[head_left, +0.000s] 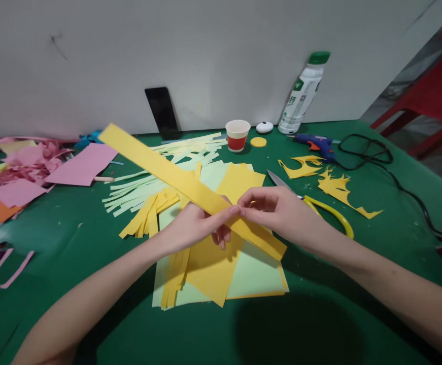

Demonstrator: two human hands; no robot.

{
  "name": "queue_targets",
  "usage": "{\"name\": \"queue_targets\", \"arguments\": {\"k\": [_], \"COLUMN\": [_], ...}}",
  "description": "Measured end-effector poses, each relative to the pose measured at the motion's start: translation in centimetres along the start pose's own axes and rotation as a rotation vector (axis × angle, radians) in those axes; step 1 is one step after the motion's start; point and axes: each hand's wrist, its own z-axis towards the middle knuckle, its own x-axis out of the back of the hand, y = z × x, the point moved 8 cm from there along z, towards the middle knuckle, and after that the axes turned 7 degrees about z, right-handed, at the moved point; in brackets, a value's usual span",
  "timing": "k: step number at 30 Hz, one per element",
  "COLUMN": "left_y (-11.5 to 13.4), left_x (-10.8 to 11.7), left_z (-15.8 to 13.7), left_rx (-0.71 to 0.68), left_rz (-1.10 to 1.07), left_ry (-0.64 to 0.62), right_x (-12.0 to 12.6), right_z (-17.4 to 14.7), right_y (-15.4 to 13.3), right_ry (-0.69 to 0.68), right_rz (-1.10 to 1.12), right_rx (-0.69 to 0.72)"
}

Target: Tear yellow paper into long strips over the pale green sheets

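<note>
A long yellow paper strip (167,172) slants through the air from upper left to lower right. My left hand (201,228) is closed around it near its middle, thumb on top and fingers beneath. My right hand (277,210) pinches at the strip's upper edge, its thumb and fingertips meeting beside the left thumb. Below both hands lie pale green sheets (257,276) and yellow paper (211,276), with fringed yellow strips (144,215) to the left. Scissors with yellow handles (337,213) rest beyond the right wrist, partly hidden by it.
Pink paper scraps (26,162) are heaped at left. Along the wall stand a phone (162,111), a red-and-white paper cup (237,137) and a leaning bottle (304,94). A blue glue gun (315,143) trails a black cable (399,180) at right, near yellow offcuts (338,187).
</note>
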Motion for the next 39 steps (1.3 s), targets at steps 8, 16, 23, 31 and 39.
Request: {"name": "queue_targets", "arguments": {"k": [8, 16, 23, 31, 39], "left_y": [0.0, -0.1, 0.5, -0.9, 3.8], "left_x": [3.1, 6.9, 5.8, 4.1, -2.6], "left_z": [-0.1, 0.0, -0.3, -0.3, -2.3], "left_rx": [-0.022, -0.132, -0.172, -0.074, -0.382], "left_rz": [0.089, 0.011, 0.001, -0.023, 0.269], "left_ry": [0.212, 0.361, 0.37, 0.399, -0.182], "right_x": [-0.3, 0.6, 2.5, 4.2, 5.2], "right_z": [-0.3, -1.1, -1.9, -0.8, -1.1], "right_y": [0.1, -0.5, -1.0, -1.6, -3.3], "right_ry": [-0.05, -0.155, -0.193, -0.053, 0.182], "right_rz": [0.06, -0.019, -0.166, -0.259, -0.201], "right_rx": [-0.042, -0.101, -0.116, 0.038, 0.147]}}
